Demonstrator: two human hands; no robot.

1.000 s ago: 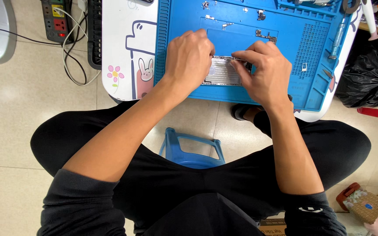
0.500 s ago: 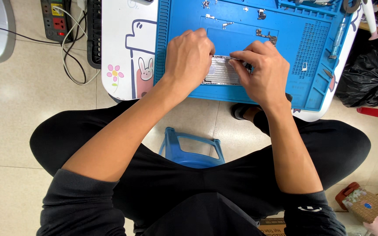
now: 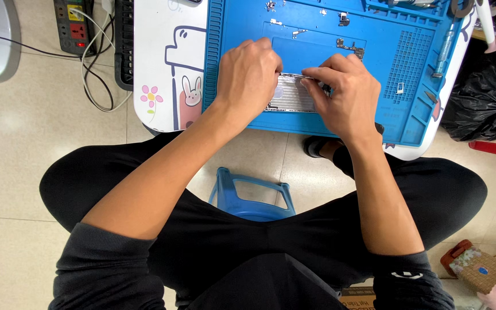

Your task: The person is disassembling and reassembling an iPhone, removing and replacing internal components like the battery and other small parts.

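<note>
A flat silvery device part (image 3: 291, 96) lies on a blue work mat (image 3: 328, 40) on a small white table (image 3: 167, 69). My left hand (image 3: 247, 74) covers its left end, fingers curled down onto it. From the right, my right hand (image 3: 347, 95) pinches its upper edge between thumb and forefinger. Most of the part is hidden under both hands. Small screws and metal bits (image 3: 344, 46) lie on the mat beyond the hands.
A power strip with cables (image 3: 76, 23) lies on the tiled floor at left. A black bag (image 3: 486, 97) sits at right. A blue plastic stool (image 3: 252, 195) shows between my legs. Tools rest along the mat's right rim (image 3: 444, 43).
</note>
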